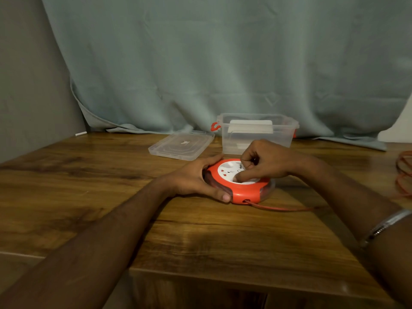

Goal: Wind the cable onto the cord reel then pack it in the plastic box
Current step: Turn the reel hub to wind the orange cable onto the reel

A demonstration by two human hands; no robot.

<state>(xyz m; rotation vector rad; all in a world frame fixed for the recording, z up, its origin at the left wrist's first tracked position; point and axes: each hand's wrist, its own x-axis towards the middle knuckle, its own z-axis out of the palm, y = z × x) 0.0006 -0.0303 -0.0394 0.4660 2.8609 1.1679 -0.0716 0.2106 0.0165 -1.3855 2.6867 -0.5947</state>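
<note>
A round red cord reel (245,192) with a white socket face lies flat on the wooden table (111,186). My left hand (196,178) clasps its left rim, thumb at the front. On top, my right hand (263,162) has its fingers curled and pressed onto the white centre. A thin red cable (283,208) leaves a hole at the reel's front and runs right to loose loops (404,172) at the table's right edge. Behind the reel stands the clear plastic box (256,134), open, with red clips.
The box's clear lid (181,144) lies flat to the left of the box. A pale green curtain (223,63) hangs behind the table and drapes onto its back edge. The table's front edge runs close below my forearms.
</note>
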